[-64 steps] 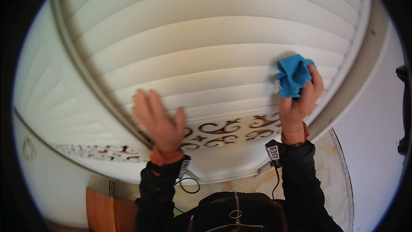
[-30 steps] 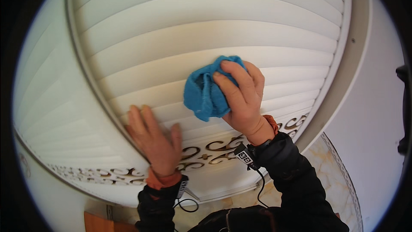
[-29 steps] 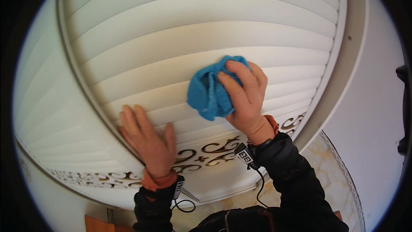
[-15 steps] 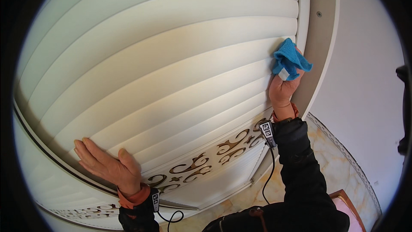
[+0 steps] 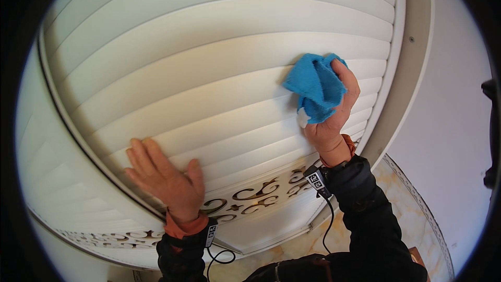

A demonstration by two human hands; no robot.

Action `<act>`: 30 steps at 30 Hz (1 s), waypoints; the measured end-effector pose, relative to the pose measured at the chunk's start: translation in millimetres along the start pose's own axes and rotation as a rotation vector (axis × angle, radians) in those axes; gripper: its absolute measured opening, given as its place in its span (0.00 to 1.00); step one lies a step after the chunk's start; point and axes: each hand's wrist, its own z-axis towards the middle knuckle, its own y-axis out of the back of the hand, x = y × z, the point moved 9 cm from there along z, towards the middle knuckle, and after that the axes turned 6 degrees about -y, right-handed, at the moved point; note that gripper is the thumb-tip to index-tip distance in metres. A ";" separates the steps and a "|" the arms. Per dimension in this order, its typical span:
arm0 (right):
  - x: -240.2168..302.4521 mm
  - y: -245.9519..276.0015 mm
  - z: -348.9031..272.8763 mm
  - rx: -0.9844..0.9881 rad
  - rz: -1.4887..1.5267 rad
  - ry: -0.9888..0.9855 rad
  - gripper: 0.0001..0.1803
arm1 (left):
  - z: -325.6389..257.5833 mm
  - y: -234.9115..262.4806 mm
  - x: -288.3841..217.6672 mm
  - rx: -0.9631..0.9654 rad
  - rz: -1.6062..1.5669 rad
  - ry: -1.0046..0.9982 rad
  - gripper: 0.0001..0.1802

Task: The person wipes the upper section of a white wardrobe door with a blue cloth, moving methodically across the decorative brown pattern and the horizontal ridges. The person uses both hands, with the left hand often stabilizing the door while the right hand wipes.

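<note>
A white louvred shutter panel with wide horizontal slats fills most of the view. My right hand is shut on a crumpled blue cloth and presses it against a slat near the panel's right edge. Flat on the lower slats at the left, my left hand rests with its fingers spread, holding nothing. Both forearms wear dark sleeves with orange cuffs and small tagged wrist bands with thin cables.
Below the slats runs a white panel with dark scrolled cut-outs. A beige frame borders the shutter on the right, beside a white wall. A second louvred panel lies at the left. Marbled floor shows at the lower right.
My right hand with the blue cloth has swept back left along the slats from the panel's right edge. My left hand has shifted right and up on the lower slats.
</note>
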 end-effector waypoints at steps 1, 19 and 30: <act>18.1 -9.7 2.8 0.101 -0.133 0.099 0.26 | -0.2 -0.4 -0.1 0.012 -0.011 -0.004 0.43; 209.9 -109.8 17.7 0.204 0.317 0.390 0.20 | -20.1 -5.7 22.3 0.091 -0.209 0.016 0.50; 165.9 -88.2 23.7 0.206 0.247 0.403 0.17 | -10.9 4.5 18.9 0.089 -0.147 0.010 0.52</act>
